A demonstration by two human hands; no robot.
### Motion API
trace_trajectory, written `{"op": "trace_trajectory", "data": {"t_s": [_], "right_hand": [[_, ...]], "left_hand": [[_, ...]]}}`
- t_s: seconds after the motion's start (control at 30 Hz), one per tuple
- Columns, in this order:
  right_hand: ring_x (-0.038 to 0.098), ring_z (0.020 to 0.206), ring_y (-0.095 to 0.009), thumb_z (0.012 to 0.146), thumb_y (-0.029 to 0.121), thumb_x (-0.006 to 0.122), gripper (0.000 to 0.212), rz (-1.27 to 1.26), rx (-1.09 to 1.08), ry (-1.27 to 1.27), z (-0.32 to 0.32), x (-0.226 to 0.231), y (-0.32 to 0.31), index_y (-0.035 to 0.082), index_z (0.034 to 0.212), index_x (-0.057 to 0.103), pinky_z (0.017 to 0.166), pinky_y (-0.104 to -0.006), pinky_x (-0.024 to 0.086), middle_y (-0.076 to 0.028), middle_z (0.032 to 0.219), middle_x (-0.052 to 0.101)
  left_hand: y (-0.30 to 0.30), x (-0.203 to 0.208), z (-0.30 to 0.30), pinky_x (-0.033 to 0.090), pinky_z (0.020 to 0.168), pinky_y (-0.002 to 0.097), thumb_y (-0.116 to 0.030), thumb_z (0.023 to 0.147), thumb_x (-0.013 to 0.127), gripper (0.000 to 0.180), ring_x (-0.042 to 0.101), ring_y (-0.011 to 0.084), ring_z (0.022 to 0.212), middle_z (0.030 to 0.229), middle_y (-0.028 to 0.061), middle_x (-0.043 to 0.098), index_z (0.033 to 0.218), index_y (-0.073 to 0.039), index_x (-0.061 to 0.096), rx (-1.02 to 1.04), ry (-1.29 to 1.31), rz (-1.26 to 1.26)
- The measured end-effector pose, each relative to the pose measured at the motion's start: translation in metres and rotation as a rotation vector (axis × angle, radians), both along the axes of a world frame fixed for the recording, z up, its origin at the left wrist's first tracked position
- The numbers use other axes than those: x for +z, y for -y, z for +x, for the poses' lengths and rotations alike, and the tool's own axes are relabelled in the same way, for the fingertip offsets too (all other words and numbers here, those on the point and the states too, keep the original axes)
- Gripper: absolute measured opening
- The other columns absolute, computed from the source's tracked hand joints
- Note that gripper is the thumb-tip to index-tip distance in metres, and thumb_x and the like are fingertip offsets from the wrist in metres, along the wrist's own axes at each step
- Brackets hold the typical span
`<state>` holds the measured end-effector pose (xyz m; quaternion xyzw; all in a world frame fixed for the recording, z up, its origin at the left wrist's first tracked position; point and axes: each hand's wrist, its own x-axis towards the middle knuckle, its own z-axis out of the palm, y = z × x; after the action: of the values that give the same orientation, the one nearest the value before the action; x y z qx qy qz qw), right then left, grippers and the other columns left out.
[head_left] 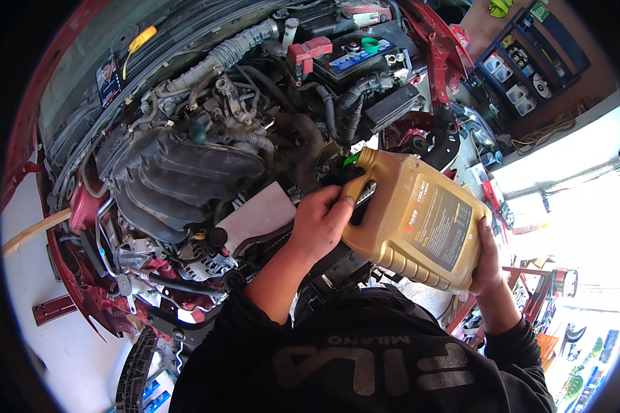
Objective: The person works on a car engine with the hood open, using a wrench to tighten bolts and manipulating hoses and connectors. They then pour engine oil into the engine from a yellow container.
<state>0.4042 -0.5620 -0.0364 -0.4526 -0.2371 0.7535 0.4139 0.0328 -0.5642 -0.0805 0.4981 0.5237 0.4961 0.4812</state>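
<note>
A large gold plastic jug [420, 224] with a dark label is held tilted over the front of an open engine bay, its mouth toward the engine. My left hand [324, 224] is wrapped round the jug's handle. Under the base, my right hand [488, 260] grips the lower end. A bright green bit [351, 159] shows right at the jug's mouth; whether it is liquid or a solid part, I cannot tell. What lies directly beneath the mouth is partly hidden by the jug.
A black ribbed engine cover [179, 175] fills the left of the bay. Farther back stands the battery [362, 58], with a green ring [370, 45] on top. A yellow-handled tool [142, 39] rests by the windscreen. At right are a blue shelf rack [523, 69] and a red metal frame [523, 296].
</note>
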Motion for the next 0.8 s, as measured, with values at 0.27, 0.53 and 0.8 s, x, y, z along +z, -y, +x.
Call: {"op": "trace_trajectory", "data": {"t_s": [0.27, 0.53, 0.8], "right_hand": [[0.077, 0.127, -0.029, 0.113, 0.066, 0.062, 0.080, -0.001, -0.008, 0.005, -0.0004, 0.0000, -0.0001, 0.003, 0.162, 0.052, 0.109, -0.0466, 0.065, -0.017, 0.145, 0.073], [0.077, 0.127, -0.029, 0.112, 0.064, 0.063, 0.079, 0.020, 0.032, -0.028, -0.0013, 0.0021, -0.0002, 0.004, 0.163, 0.051, 0.109, -0.0470, 0.065, -0.017, 0.145, 0.073], [0.077, 0.127, -0.029, 0.113, 0.062, 0.063, 0.078, 0.006, 0.000, -0.022, -0.0007, 0.0004, 0.0001, 0.004, 0.163, 0.051, 0.109, -0.0467, 0.065, -0.017, 0.145, 0.073]], "left_hand": [[-0.0003, 0.0016, 0.0022, 0.044, 0.066, 0.0336, -0.021, 0.107, 0.066, 0.026, 0.053, 0.0091, 0.072, 0.076, -0.0003, 0.061, 0.096, 0.001, 0.071, 0.021, 0.055, -0.002], [0.0006, 0.0024, 0.0002, 0.044, 0.071, 0.0328, -0.024, 0.108, 0.065, 0.028, 0.054, 0.0092, 0.077, 0.080, -0.0018, 0.061, 0.105, 0.001, 0.075, 0.002, 0.010, -0.010], [-0.0010, 0.0032, 0.0025, 0.046, 0.065, 0.0360, -0.021, 0.107, 0.067, 0.026, 0.057, 0.0127, 0.069, 0.074, 0.0036, 0.064, 0.094, 0.002, 0.071, 0.048, -0.007, 0.049]]}}
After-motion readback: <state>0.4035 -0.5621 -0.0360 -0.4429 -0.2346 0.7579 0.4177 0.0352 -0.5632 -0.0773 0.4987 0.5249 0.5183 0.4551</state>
